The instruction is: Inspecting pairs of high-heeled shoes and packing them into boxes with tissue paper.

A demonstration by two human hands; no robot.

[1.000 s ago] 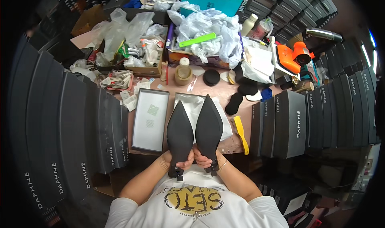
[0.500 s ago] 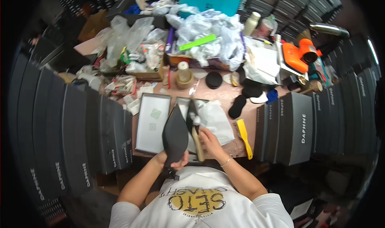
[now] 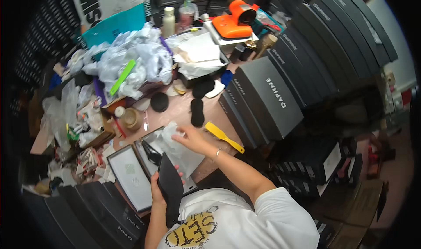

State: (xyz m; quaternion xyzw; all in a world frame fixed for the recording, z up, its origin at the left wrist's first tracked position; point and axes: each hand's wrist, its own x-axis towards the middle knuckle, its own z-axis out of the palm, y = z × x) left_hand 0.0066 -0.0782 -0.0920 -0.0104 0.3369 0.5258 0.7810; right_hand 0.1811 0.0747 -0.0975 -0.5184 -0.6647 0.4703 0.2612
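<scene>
My left hand (image 3: 157, 190) grips a black shoe (image 3: 170, 181) with its dark sole turned up, just in front of my shirt. My right hand (image 3: 191, 139) is at the far edge of an open shoe box, its fingertips on white tissue paper (image 3: 170, 137), which bunches up beside them. Inside the box another black shoe (image 3: 151, 153) lies partly covered by paper and by the held shoe. The box's lid (image 3: 131, 179), white inside with a printed patch, rests to its left.
A yellow shoehorn (image 3: 223, 137) and black insole-shaped pad (image 3: 197, 112) lie beyond my right hand. Dark shoe boxes (image 3: 272, 100) are stacked at the right, others (image 3: 96, 214) at lower left. Behind are crumpled paper with a green shoehorn (image 3: 123, 77), a jar (image 3: 130, 118) and an orange device (image 3: 232, 26).
The view has swung right. My right hand has moved from beside the shoe in the box to the tissue paper, which has bunched up. My left hand still holds its shoe.
</scene>
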